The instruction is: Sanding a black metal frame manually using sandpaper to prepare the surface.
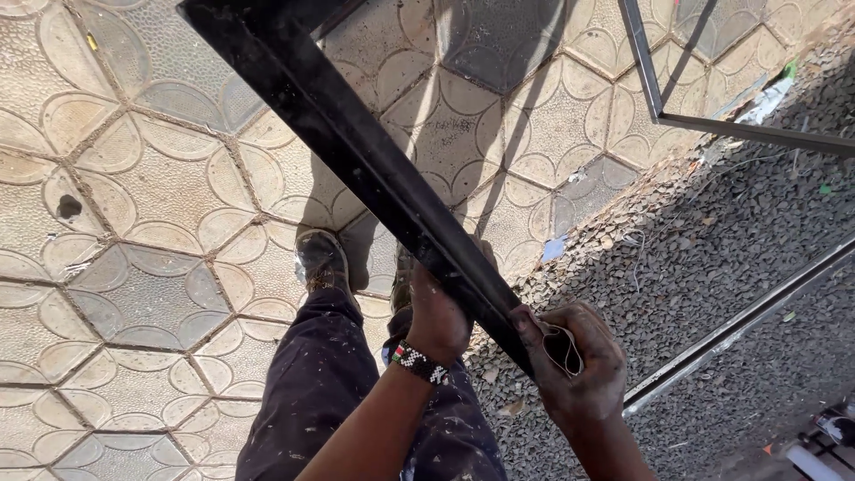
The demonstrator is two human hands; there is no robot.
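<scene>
The left hand (438, 319) gripped the black metal bar (356, 151); the right hand (574, 361) pinched folded sandpaper (561, 347) against it. Blue litter (553, 248) lay right, on gravel (712, 258).

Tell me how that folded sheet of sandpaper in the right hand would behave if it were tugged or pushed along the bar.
The sandpaper is probably floppy: it curls into a loop inside the right hand. It looks thin, so likely very light. Pressed against the straight black metal bar, which the left hand steadies, it would likely bend around the edge rather than stay flat.
</scene>
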